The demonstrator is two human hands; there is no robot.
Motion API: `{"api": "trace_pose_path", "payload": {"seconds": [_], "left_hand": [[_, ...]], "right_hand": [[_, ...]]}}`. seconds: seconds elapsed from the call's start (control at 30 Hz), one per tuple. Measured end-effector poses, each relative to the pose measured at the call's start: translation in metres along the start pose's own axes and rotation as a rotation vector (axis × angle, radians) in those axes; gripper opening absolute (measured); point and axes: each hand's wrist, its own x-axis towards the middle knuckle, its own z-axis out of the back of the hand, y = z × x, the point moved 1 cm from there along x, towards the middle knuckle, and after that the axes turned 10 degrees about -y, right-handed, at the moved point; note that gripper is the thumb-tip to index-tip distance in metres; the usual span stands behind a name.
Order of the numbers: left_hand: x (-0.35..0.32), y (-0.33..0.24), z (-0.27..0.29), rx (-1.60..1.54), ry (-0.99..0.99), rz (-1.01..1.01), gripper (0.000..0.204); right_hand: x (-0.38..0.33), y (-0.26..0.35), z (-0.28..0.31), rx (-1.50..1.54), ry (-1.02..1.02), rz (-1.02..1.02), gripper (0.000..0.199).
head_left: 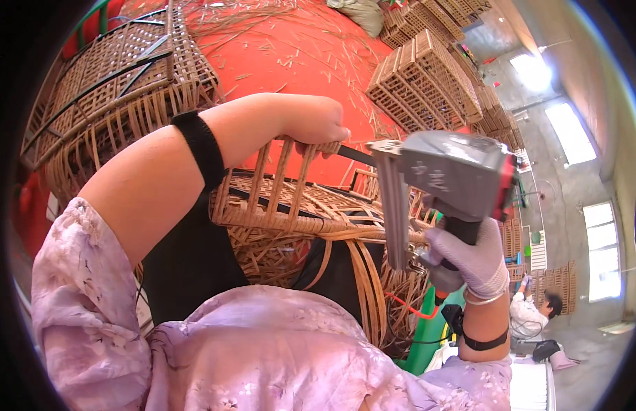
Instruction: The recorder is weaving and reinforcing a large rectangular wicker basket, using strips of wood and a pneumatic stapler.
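Observation:
My right hand [477, 264], in a pale knitted glove, is wrapped around the handle of a grey and black staple gun [455, 168]. The long magazine of the gun points down, and its nose is at the end of a dark flat bar [355, 155]. My bare left hand [321, 127] is closed on the top edge of a woven wicker basket [284, 220], which lies across my lap. Most of the left fingers are hidden behind that edge. Loose tan strips [366, 281] hang from the basket's near side.
A large wicker basket [126, 82] with dark bars stands at left. Stacked wicker crates [427, 82] are at the far right of the red floor [277, 51], which is littered with strip scraps. A red hose [414, 312] hangs below the gun. Another person [529, 315] sits at right.

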Motion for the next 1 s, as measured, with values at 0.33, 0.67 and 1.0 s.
{"api": "trace_pose_path", "payload": {"seconds": [0.33,0.67,1.0], "left_hand": [[0.000,0.002,-0.001,0.014,-0.008,-0.032,0.048],[-0.001,-0.001,-0.003,-0.009,-0.014,0.024,0.048],[-0.009,-0.012,0.002,0.009,-0.040,0.081,0.050]], "right_hand": [[0.022,-0.002,-0.023,-0.316,0.106,0.209,0.045],[0.024,-0.007,-0.024,-0.270,0.113,0.136,0.046],[0.026,-0.013,-0.025,-0.186,0.111,0.220,0.038]]}}
